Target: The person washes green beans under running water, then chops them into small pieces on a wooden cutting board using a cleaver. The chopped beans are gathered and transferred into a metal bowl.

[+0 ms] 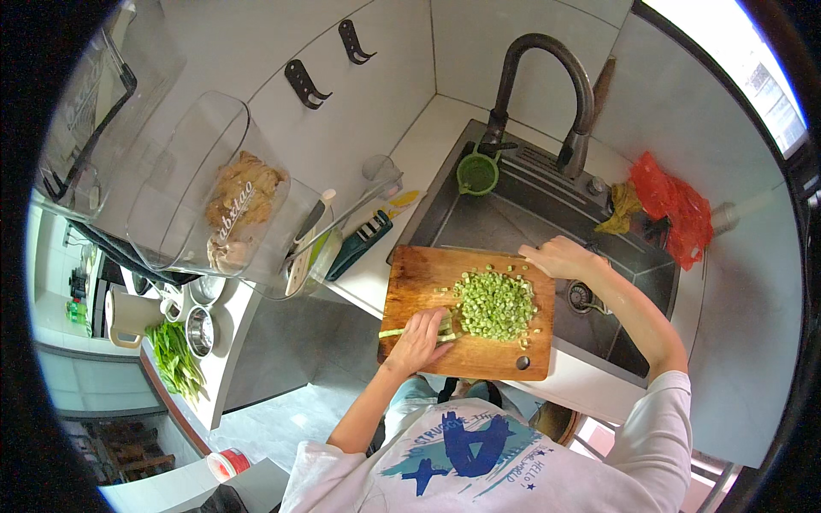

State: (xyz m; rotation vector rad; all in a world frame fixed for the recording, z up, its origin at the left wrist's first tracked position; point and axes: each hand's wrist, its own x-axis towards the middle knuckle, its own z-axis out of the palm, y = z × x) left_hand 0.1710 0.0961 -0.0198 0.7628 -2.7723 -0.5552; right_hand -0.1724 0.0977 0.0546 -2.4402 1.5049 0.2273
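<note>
A wooden cutting board [417,269] lies over the front of the sink and the counter edge. On its right half is a heap of chopped green stalks or beans [497,304], with a few loose bits around it. My left hand [420,336] presses on several uncut green stalks [449,335] at the board's lower left; one sticks out to the left of the fingers. My right hand [558,256] is at the board's upper right corner, over the sink, with its fingers curled. Whether it holds anything cannot be made out.
Behind the board are a dark sink [641,282] with a tall faucet [545,42] and a green strainer [478,174]. A red plastic bag [673,205] sits right of it. Clear wall bins [192,160], a green-handled tool [359,247] and leafy greens [173,359] are to the left.
</note>
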